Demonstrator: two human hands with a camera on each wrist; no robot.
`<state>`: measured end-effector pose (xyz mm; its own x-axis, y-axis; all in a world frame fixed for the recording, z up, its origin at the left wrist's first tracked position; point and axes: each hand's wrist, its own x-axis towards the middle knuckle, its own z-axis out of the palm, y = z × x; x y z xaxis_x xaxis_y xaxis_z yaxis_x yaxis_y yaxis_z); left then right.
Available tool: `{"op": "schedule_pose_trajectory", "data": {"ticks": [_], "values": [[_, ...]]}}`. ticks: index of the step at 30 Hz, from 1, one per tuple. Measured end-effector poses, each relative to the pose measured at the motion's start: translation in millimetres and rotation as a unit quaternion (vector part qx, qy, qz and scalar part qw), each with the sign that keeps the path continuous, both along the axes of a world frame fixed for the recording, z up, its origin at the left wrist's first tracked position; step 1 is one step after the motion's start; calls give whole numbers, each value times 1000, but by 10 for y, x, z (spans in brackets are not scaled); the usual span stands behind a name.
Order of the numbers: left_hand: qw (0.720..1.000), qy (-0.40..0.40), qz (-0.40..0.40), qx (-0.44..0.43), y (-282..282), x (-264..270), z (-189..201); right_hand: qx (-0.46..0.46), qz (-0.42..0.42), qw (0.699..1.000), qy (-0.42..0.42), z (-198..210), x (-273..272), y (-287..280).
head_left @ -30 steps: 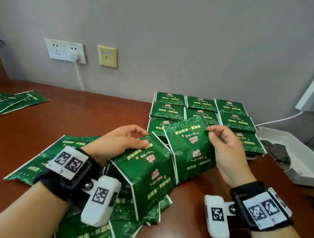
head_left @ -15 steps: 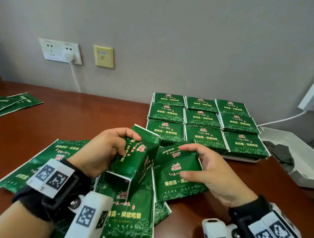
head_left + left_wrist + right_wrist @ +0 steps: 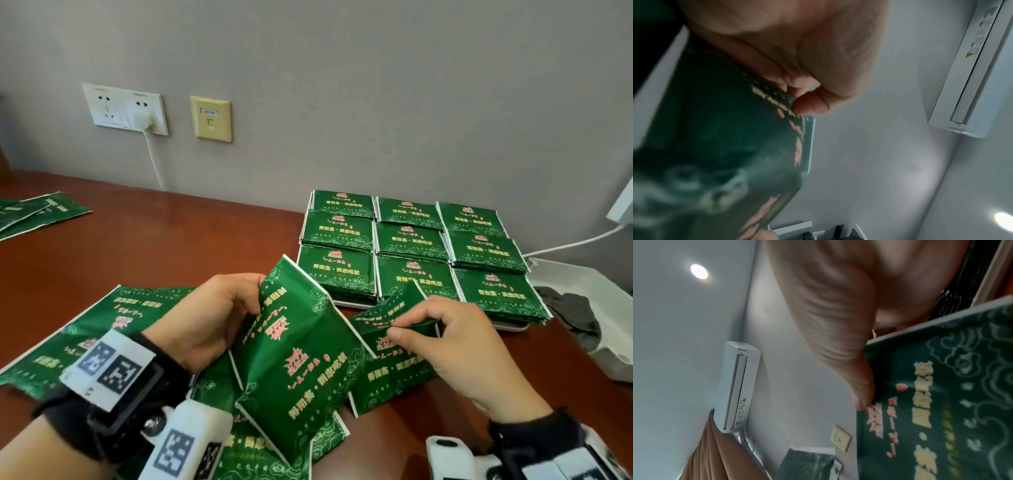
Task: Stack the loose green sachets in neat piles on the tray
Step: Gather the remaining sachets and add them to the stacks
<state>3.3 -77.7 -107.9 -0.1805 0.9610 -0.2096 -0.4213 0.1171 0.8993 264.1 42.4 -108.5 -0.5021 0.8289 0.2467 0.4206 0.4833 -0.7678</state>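
1. Head view:
   - Sachets are held in both hands above the brown table (image 3: pixel 178 240). The left hand (image 3: pixel 205 322) curls its fingers over the top edge of a tilted sachet (image 3: pixel 294 363), thumb hidden behind it.
   - The right hand (image 3: pixel 455 346) pinches the upper part of a second sachet (image 3: pixel 390 373) between thumb and forefinger; this one leans lower, its bottom edge near the tabletop.
   - A loose heap of sachets (image 3: pixel 301 448) lies under both hands, with larger green packets (image 3: pixel 102 329) spread to the left.
   - The white tray (image 3: pixel 510 327) sits just beyond the right hand, holding nine stacked piles (image 3: pixel 411 240) in three rows of three, edges touching. Only a sliver of its near rim shows.
   - A white bin (image 3: pixel 606 308) with dark cloth inside stands right of the tray. Bare table stretches left of the tray toward the wall.

2. Left wrist view:
   - The left hand (image 3: pixel 797 48) is closed, its fingertip (image 3: pixel 809 104) pressing the edge of the blurred sachet (image 3: pixel 725 146).

3. Right wrist view:
   - The right hand (image 3: pixel 838 313) lays its thumb (image 3: pixel 861 386) against the face of its sachet (image 3: pixel 941 402); the other fingers are hidden behind it.
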Motion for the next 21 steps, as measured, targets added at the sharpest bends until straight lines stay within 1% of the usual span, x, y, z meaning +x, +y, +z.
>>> {"op": "schedule_pose_trajectory", "data": {"ticks": [4, 7, 9, 11, 13, 15, 17, 18, 20, 21], "values": [[998, -8, 55, 24, -25, 2, 74, 25, -8, 1000, 1, 0, 9, 15], [993, 0, 113, 43, -54, -120, 165, 87, -13, 996, 4, 40, 35, 31], [987, -19, 150, 53, -108, -229, 257, 111, 7, 993, 40, 66, 35, 24], [986, -26, 160, 48, -171, -339, 319, 87, 31, 991, 98, 53, 35, 9], [988, 7, 146, 40, -219, -401, 347, 62, 21, 987, 147, 41, 34, 2], [991, 32, 124, 48, -247, -416, 345, 66, -7, 984, 165, 17, 21, 15], [993, 67, 81, 44, -249, -390, 324, 28, -16, 984, 174, -12, -10, 23], [994, 87, 55, 39, -240, -360, 306, 0, -16, 986, 164, -41, -30, 31], [991, 132, 10, 15, -199, -285, 264, -54, -17, 992, 109, -124, -72, 51], [984, 177, -4, -3, -171, -243, 231, -79, -17, 994, 75, -174, -90, 63]]}}
